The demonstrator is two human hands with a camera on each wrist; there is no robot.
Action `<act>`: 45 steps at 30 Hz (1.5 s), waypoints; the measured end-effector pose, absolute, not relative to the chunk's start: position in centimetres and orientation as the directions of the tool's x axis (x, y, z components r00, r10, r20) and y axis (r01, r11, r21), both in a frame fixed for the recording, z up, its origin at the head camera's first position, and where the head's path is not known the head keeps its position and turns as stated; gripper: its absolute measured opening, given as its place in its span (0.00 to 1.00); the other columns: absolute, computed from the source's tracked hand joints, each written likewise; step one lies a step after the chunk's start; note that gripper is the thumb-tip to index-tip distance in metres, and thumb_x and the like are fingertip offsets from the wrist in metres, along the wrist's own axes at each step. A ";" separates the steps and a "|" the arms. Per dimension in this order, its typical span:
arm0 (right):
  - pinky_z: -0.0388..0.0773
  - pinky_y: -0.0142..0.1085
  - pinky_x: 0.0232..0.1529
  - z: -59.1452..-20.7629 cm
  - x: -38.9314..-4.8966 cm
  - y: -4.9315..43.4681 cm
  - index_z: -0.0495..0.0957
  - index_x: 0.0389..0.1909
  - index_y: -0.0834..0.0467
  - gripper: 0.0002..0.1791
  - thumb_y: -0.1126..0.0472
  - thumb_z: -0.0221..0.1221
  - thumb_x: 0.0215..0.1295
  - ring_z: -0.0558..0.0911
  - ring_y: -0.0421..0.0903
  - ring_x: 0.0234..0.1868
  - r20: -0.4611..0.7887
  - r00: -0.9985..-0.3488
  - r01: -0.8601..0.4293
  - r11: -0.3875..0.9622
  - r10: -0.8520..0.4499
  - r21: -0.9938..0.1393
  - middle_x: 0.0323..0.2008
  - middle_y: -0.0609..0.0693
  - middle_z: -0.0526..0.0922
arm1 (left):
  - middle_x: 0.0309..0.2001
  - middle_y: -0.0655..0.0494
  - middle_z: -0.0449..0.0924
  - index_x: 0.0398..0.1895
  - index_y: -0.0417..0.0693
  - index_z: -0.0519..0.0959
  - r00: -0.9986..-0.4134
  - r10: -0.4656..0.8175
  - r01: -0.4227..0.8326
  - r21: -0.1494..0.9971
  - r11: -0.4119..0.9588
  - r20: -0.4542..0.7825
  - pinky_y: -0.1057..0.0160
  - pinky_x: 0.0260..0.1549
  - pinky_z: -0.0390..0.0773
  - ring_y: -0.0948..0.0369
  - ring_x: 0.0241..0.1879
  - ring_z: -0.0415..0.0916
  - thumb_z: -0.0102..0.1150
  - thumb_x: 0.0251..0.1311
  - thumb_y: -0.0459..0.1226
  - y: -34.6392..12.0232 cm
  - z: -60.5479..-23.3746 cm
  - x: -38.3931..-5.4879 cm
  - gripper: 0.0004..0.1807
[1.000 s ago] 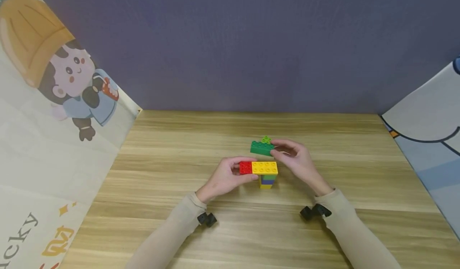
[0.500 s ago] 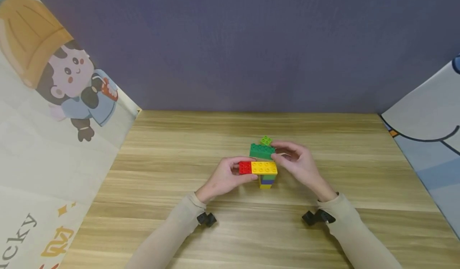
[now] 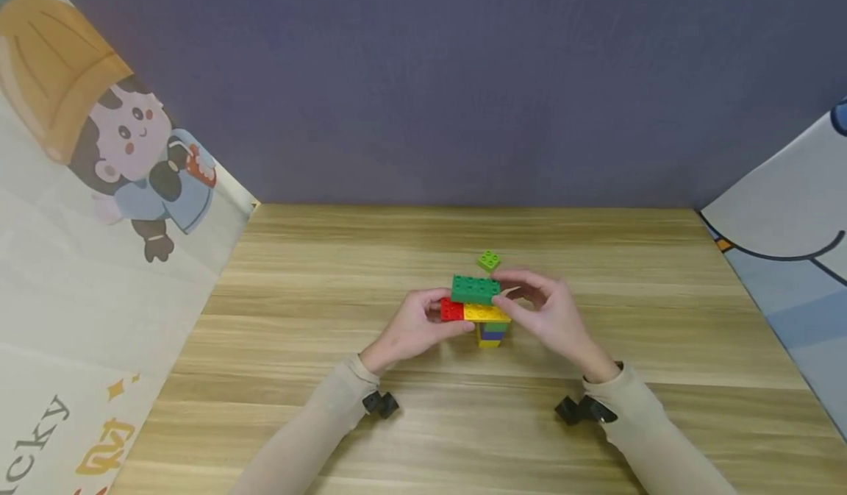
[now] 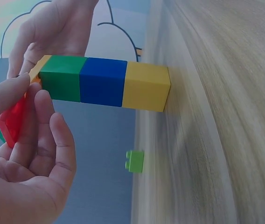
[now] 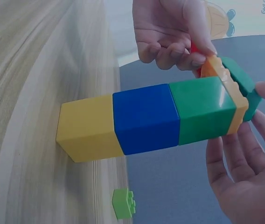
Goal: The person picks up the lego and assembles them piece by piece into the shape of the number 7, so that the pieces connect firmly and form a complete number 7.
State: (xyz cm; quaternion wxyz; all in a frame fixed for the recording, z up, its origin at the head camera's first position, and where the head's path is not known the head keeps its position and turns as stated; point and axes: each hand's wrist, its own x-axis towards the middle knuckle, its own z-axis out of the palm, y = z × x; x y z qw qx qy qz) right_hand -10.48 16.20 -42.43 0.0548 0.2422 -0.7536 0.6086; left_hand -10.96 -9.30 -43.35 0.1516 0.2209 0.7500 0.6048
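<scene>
Now the right hand pinches a green brick (well inside table edges).

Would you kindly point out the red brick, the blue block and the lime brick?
Red brick (image 3: 452, 312): head view, studded top.
Blue block (image 5: 146, 119): right wrist view, side face.
Lime brick (image 3: 489, 261): head view, studded top.

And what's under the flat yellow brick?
A green block, below it a blue block, then a yellow block on the table. The flat yellow brick hides the green block's top.
</scene>
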 end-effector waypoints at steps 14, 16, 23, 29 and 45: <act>0.82 0.28 0.56 -42.1 -9.9 15.6 0.86 0.57 0.59 0.21 0.75 0.70 0.63 0.85 0.38 0.51 0.412 -0.843 -0.495 0.198 -0.347 -0.846 0.54 0.54 0.88 | 0.50 0.42 0.91 0.62 0.39 0.83 -0.854 0.518 0.128 0.982 0.140 0.038 0.65 0.44 0.87 0.64 0.43 0.88 0.72 0.67 0.34 -9.2 -43.3 -11.0 0.22; 0.81 0.28 0.56 -42.1 -9.9 15.4 0.87 0.57 0.59 0.21 0.75 0.70 0.63 0.85 0.38 0.52 0.415 -0.837 -0.499 0.188 -0.357 -0.846 0.54 0.56 0.88 | 0.50 0.42 0.91 0.62 0.39 0.83 -0.856 0.516 0.128 0.981 0.144 0.036 0.65 0.44 0.87 0.64 0.44 0.88 0.72 0.67 0.34 -9.2 -43.3 -11.0 0.21; 0.82 0.27 0.57 -42.5 -10.1 15.3 0.87 0.57 0.59 0.22 0.76 0.70 0.63 0.85 0.38 0.54 0.424 -0.824 -0.517 0.189 -0.376 -0.835 0.54 0.56 0.88 | 0.53 0.40 0.89 0.63 0.37 0.81 -0.847 0.528 0.143 0.982 0.122 0.058 0.63 0.47 0.88 0.61 0.47 0.89 0.72 0.66 0.32 -9.1 -43.6 -11.3 0.22; 0.83 0.28 0.56 -42.7 -10.2 15.4 0.87 0.57 0.58 0.22 0.75 0.71 0.62 0.85 0.39 0.55 0.446 -0.805 -0.549 0.204 -0.392 -0.810 0.55 0.55 0.89 | 0.54 0.39 0.89 0.64 0.37 0.81 -0.846 0.530 0.158 0.979 0.126 0.068 0.63 0.47 0.89 0.61 0.46 0.90 0.72 0.66 0.31 -9.1 -43.5 -11.3 0.23; 0.84 0.30 0.57 -42.3 -10.3 15.7 0.88 0.56 0.56 0.24 0.74 0.74 0.59 0.87 0.41 0.55 0.488 -0.771 -0.607 0.241 -0.409 -0.757 0.53 0.51 0.90 | 0.54 0.36 0.88 0.63 0.33 0.80 -0.829 0.555 0.123 0.990 0.073 0.062 0.53 0.50 0.90 0.42 0.49 0.89 0.67 0.71 0.33 -9.1 -43.1 -11.4 0.21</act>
